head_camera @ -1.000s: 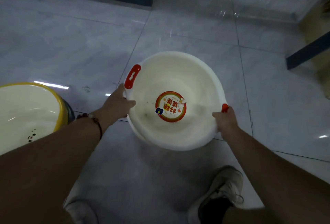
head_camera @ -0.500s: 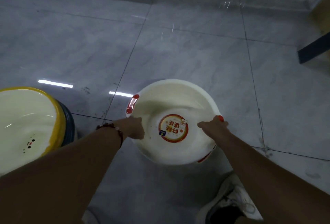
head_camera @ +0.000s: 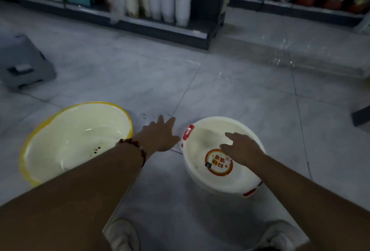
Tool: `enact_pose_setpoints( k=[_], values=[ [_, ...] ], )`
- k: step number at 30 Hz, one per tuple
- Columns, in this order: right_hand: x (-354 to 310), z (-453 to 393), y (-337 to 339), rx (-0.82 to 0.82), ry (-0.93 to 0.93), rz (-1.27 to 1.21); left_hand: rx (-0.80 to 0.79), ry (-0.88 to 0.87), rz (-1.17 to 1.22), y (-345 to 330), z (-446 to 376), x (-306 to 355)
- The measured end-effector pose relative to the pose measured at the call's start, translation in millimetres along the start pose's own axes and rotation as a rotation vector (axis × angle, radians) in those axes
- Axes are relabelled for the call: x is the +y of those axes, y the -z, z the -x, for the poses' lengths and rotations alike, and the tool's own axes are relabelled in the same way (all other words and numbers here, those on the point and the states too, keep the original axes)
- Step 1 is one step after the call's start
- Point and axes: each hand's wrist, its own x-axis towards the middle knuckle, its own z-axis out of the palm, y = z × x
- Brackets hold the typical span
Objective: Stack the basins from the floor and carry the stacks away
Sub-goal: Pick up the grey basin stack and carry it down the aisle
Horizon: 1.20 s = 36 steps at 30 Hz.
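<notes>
step: stacking, between grabs | white basin (head_camera: 220, 156) sitting on floor, yellow basin (head_camera: 76, 140) beside it | left hand (head_camera: 158, 136), right hand (head_camera: 240, 148) hovering spread, holding nothing | next: likely gripping a rim

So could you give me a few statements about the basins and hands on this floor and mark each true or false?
1. The white basin has red handles. True.
2. The left hand grips the white basin's handle. False: it is open, spread over the floor between the two basins.
3. The yellow-rimmed basin lies to the left of the white one. True.
4. The right hand holds a cloth. False: it is open and holds nothing, above the white basin's inside.
5. A round red sticker sits in the white basin's bottom. True.
</notes>
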Motion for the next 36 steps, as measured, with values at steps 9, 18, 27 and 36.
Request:
enact_pose_setpoints(
  k=[9, 18, 27, 36],
  values=[
    [-116.4, 88.3, 37.6, -0.044, 0.372, 0.085, 0.063, 0.233, 0.062, 4.1, 204.5, -134.8],
    [-256.6, 122.1, -18.8, -0.232, 0.661, 0.164, -0.031, 0.651, 0.142, -5.4, 338.9, -235.5],
    [-368.4, 127.3, -142.2, -0.399, 0.891, 0.357, -0.139, 0.711, 0.284, -35.5, 318.1, -298.2],
    [-457.7, 78.7, -224.3, -0.419, 0.996, 0.416, 0.021, 0.703, 0.387, -51.5, 254.1, -377.8]
  ],
)
